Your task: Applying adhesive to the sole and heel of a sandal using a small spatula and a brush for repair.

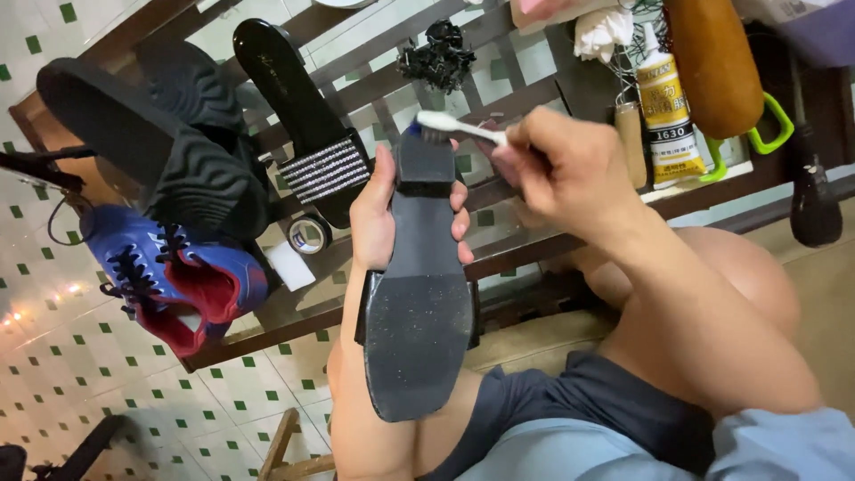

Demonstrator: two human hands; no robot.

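We see the left hand (378, 218) clamped around a black shoe (419, 294), sole up, above the lap. The right hand (561, 169) pinches a white brush (459, 127), its bristles touching the shoe's heel.

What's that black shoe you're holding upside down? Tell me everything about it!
The black shoe is held sole up, heel end away from the wearer. Its sole looks dark, matte and speckled with dust, wide at the squared toe, narrowing to a blocky heel. The left hand grips its narrow middle from beneath. The right hand presses a white toothbrush against the heel, above the glass table.
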